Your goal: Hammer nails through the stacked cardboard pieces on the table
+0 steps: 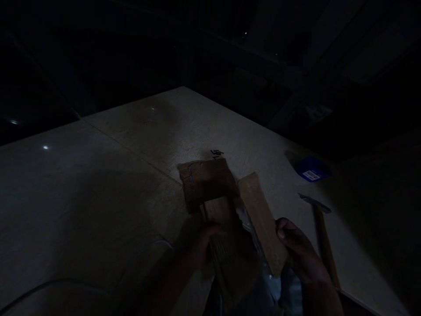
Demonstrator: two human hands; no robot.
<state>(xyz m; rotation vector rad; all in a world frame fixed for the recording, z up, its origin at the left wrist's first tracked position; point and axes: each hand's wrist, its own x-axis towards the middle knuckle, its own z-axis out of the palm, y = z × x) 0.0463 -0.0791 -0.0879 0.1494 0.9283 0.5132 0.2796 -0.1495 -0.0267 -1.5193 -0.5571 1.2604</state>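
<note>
The scene is very dark. My right hand (pixel 297 250) is closed round the near end of a flat wooden block (pixel 259 217) and holds it tilted above the table edge. My left hand (pixel 204 245) rests with curled fingers on another wooden piece (pixel 220 219) that lies on the pale table (pixel 115 175). A brown cardboard-like piece (pixel 205 180) lies just beyond that wood, partly under it. A few small dark nails (pixel 216 153) lie just past the cardboard.
A hammer (pixel 320 232) with a wooden handle lies on the table to the right of my right hand. A small blue box (pixel 311 169) sits farther back on the right. A thin cable (pixel 98 281) curves across the near left. Beyond the table everything is black.
</note>
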